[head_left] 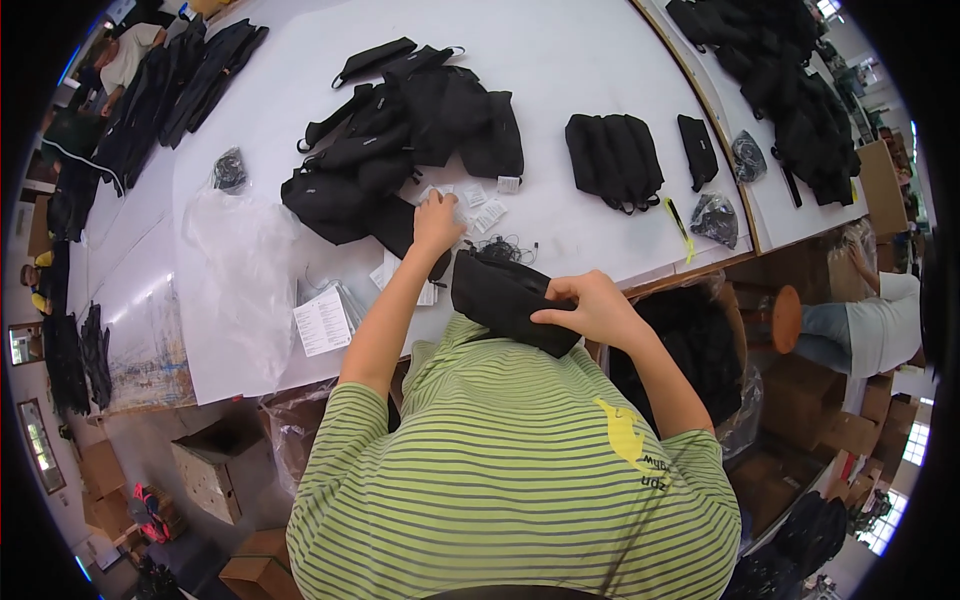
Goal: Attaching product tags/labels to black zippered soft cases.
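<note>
In my right hand (592, 308) is a black fabric pouch (505, 300), gripped at its right end with the thumb on the near face, close to my body at the table edge. My left hand (437, 222) reaches down to small white paper slips (488, 213), its fingers drawn together at the slips' edge; what they hold, if anything, is hidden. A tangle of thin black cords (505, 248) lies just beyond the pouch. Left of my left hand rises a heap of black pouches (365, 150), one with a white tag (508, 185).
A stack of printed sheets (325, 322) and crumpled clear plastic (235, 280) lie to the left. Rightward are a row of black pouches (613, 158), a yellow-green snipping tool (680, 228) and a bagged dark bundle (714, 218). An open box (740, 340) of black items stands below the edge.
</note>
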The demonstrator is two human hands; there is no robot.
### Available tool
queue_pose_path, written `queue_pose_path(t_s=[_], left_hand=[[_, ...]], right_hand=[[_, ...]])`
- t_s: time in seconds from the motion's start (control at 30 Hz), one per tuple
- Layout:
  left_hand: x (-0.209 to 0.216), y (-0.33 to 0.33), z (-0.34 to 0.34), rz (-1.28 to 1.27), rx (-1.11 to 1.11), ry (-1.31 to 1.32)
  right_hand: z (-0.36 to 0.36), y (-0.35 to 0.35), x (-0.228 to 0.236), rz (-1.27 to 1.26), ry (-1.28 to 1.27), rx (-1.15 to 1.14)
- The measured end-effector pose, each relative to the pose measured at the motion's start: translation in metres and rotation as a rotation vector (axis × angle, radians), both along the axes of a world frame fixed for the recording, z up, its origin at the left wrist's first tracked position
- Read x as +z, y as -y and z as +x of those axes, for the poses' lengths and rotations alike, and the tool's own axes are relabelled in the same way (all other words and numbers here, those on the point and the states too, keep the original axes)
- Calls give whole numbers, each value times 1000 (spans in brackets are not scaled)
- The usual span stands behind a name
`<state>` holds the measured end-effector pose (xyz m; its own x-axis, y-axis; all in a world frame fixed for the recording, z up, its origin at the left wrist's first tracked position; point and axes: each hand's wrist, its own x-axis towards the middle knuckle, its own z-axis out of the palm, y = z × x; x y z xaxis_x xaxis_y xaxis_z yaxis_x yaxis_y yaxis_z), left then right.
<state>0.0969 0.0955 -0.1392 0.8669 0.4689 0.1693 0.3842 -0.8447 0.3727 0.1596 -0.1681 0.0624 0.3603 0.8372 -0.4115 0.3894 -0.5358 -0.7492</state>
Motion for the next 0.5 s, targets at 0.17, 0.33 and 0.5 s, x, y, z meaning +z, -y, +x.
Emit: queue_pose_path(t_s=[0.17, 0.33, 0.5], left_hand=[[-6, -8, 8, -234, 35, 69], [109, 34, 4, -913, -4, 628], [180, 62, -32, -407, -508, 424]], right_hand=[[-1, 14, 3, 139, 274, -59], [7, 13, -5, 293, 603, -10], [5, -7, 8, 337, 775, 62]])
